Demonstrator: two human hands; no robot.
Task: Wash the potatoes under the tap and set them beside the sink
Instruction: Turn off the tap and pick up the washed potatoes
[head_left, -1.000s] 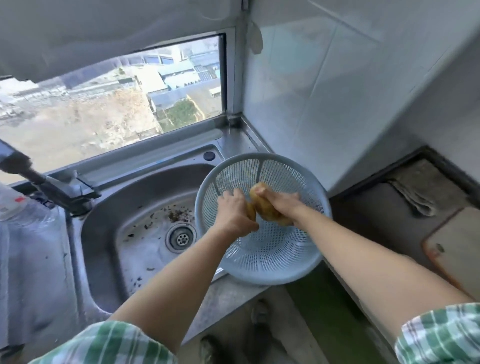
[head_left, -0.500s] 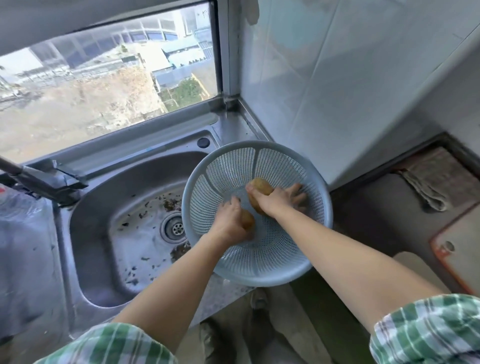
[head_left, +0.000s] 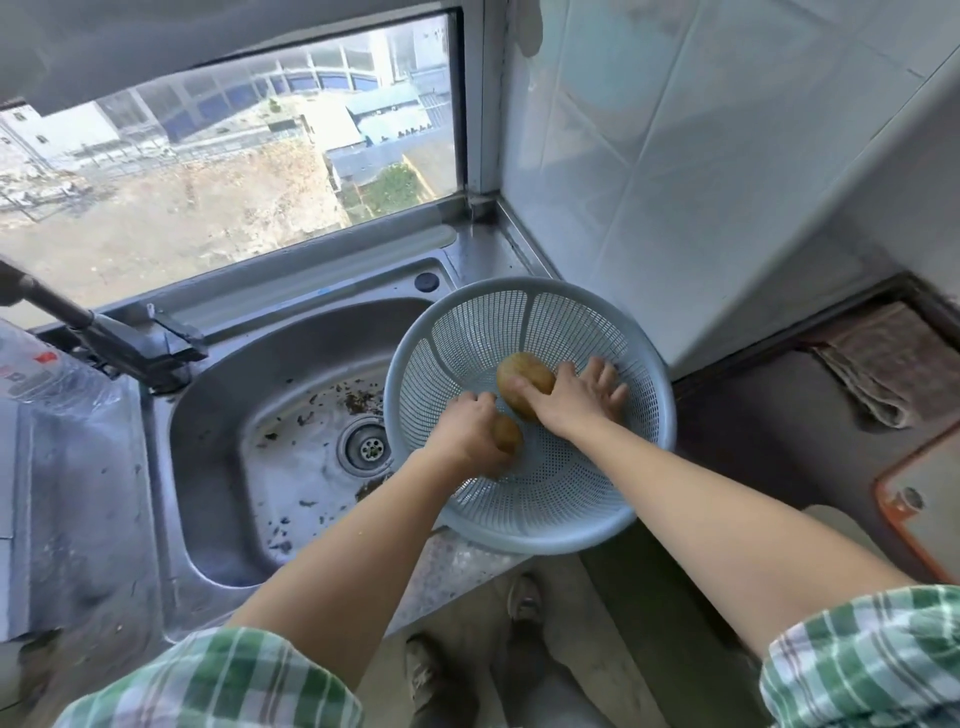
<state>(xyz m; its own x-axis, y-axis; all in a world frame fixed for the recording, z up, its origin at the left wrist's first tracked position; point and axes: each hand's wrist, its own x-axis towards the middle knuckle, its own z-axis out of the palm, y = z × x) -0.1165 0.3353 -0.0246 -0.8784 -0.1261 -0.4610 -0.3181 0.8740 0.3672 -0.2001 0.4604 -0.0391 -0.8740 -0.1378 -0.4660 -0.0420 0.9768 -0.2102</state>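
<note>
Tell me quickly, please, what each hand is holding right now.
Left hand: closed, grip round the small potato.
Right hand: open, fingers spread, resting on the big potato in the basket.

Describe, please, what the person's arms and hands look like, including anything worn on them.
Both forearms are bare. The left hand and right hand wear no gloves, and no watch or ring shows. The left sleeve and right sleeve are green-and-white plaid cloth, ending near the elbows.
</note>
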